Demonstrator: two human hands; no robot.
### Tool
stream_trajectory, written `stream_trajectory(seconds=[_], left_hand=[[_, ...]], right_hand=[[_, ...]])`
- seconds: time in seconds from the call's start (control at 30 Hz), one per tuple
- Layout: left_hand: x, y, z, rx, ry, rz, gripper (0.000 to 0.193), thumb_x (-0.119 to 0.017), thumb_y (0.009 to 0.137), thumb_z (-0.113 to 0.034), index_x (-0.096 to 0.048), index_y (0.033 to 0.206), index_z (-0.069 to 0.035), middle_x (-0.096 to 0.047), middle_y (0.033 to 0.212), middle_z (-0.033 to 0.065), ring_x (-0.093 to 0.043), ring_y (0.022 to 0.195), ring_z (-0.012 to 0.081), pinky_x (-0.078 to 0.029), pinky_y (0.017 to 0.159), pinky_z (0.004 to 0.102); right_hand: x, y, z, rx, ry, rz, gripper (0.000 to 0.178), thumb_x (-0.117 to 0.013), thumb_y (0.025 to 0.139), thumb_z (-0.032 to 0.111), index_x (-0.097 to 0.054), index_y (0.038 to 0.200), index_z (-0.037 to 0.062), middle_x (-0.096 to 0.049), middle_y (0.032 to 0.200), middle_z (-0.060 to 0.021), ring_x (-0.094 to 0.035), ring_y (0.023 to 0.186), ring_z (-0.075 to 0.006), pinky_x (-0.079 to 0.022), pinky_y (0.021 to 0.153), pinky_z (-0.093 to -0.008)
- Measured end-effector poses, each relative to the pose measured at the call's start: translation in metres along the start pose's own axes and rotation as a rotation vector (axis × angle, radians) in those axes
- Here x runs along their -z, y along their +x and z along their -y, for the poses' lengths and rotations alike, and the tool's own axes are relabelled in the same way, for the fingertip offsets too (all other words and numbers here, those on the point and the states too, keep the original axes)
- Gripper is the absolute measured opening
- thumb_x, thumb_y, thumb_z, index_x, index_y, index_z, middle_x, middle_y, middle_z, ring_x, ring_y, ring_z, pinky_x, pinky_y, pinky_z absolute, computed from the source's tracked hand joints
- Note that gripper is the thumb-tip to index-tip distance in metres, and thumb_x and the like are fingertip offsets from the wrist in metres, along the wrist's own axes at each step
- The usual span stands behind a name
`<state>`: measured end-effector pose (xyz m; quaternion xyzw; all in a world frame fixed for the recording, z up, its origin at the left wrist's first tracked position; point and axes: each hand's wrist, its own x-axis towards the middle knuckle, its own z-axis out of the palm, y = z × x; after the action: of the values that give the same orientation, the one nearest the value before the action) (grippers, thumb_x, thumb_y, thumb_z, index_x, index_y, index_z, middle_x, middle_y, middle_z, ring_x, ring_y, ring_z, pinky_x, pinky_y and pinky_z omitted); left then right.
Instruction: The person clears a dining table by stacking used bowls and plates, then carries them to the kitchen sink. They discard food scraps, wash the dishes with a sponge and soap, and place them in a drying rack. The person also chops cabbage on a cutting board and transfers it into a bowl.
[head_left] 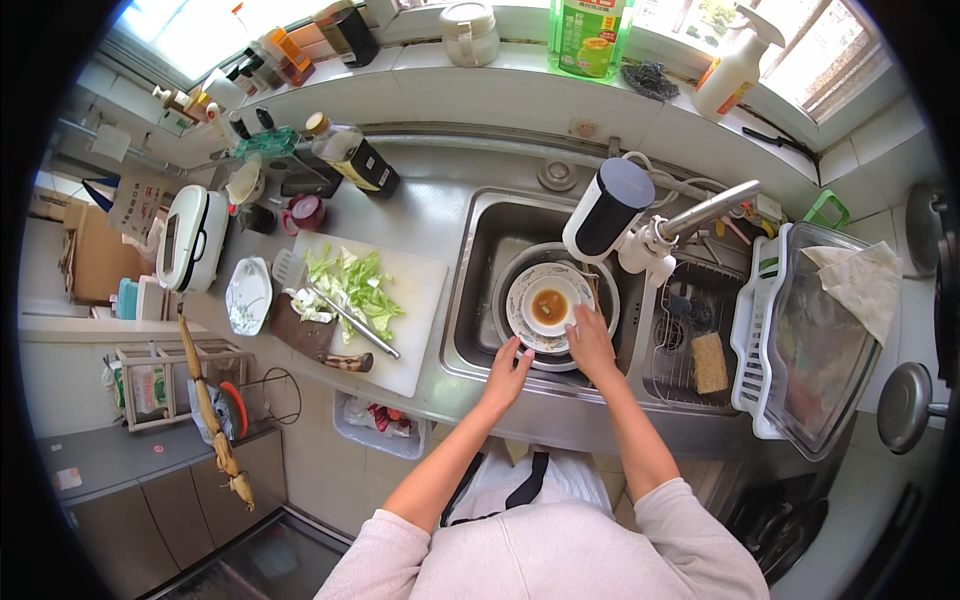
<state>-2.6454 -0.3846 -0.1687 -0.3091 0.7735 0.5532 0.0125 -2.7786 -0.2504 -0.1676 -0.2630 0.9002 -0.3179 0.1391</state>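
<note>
In the left sink basin [467, 285] sits a round metal basin [507, 283]. Inside it are a patterned bowl [520, 315] and a smaller white bowl [533, 308] with brown liquid. My right hand [590, 345] has its fingertips pinched at the small bowl's right rim. Close to the patterned bowl's lower left edge is my left hand [508, 375], thumb and fingers apart; I cannot tell whether it touches the rim. Thin brown sticks [593, 275] show by the bowls' right side.
Left of the sink, a white cutting board [425, 290] bears chopped greens [350, 280], a slotted turner [355, 325] and a wooden-handled cleaver [347, 362]. A faucet with a white-and-black unit [608, 210] overhangs the sink. Right are a wire rack with a sponge [709, 363] and a lidded dish rack [825, 320].
</note>
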Motion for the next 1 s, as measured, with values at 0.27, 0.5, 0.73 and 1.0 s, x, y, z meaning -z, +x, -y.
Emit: stream_trajectory(seconds=[0.27, 0.5, 0.73, 1.0], left_hand=[[0.007, -0.013, 0.005, 0.115, -0.261, 0.019, 0.06, -0.058, 0.085, -0.025, -0.031, 0.132, 0.001, -0.035, 0.131, 0.0153, -0.039, 0.12, 0.0226, -0.036, 0.096, 0.0313], [0.02, -0.061, 0.002, 0.167, -0.311, 0.035, 0.058, -0.056, 0.086, -0.021, -0.029, 0.133, 0.0, -0.034, 0.132, 0.0152, -0.044, 0.116, 0.0224, -0.041, 0.093, 0.0326], [0.031, -0.09, 0.035, 0.157, -0.348, -0.043, 0.053, -0.057, 0.085, -0.019, -0.036, 0.129, 0.001, -0.042, 0.125, 0.0166, -0.051, 0.108, 0.0235, -0.045, 0.088, 0.0321], [0.078, -0.126, 0.055, 0.166, -0.49, 0.044, 0.049, -0.054, 0.088, -0.023, -0.038, 0.128, 0.001, -0.044, 0.127, 0.0123, -0.048, 0.111, 0.0203, -0.039, 0.093, 0.0304]], right_hand=[[-0.111, 0.016, -0.095, -0.67, 0.572, 0.071, 0.026, -0.051, 0.084, 0.012, -0.047, 0.104, -0.0039, -0.058, 0.08, -0.0154, -0.06, 0.061, -0.0216, -0.05, 0.055, -0.0296], [-0.109, 0.052, -0.077, -1.188, 1.057, 0.362, 0.022, -0.046, 0.089, 0.022, -0.05, 0.096, 0.0022, -0.056, 0.07, -0.0104, -0.049, 0.049, -0.0152, -0.043, 0.043, -0.0251], [-0.115, 0.049, -0.087, -1.011, 0.998, 0.215, 0.013, -0.041, 0.083, 0.013, -0.047, 0.09, 0.0037, -0.049, 0.058, -0.0055, -0.037, 0.038, -0.0087, -0.027, 0.031, -0.0217], [-0.032, -0.012, 0.061, -0.62, 0.763, 0.433, 0.013, -0.047, 0.078, 0.015, -0.048, 0.083, 0.0034, -0.047, 0.056, -0.0018, -0.036, 0.038, -0.006, -0.024, 0.031, -0.0201]])
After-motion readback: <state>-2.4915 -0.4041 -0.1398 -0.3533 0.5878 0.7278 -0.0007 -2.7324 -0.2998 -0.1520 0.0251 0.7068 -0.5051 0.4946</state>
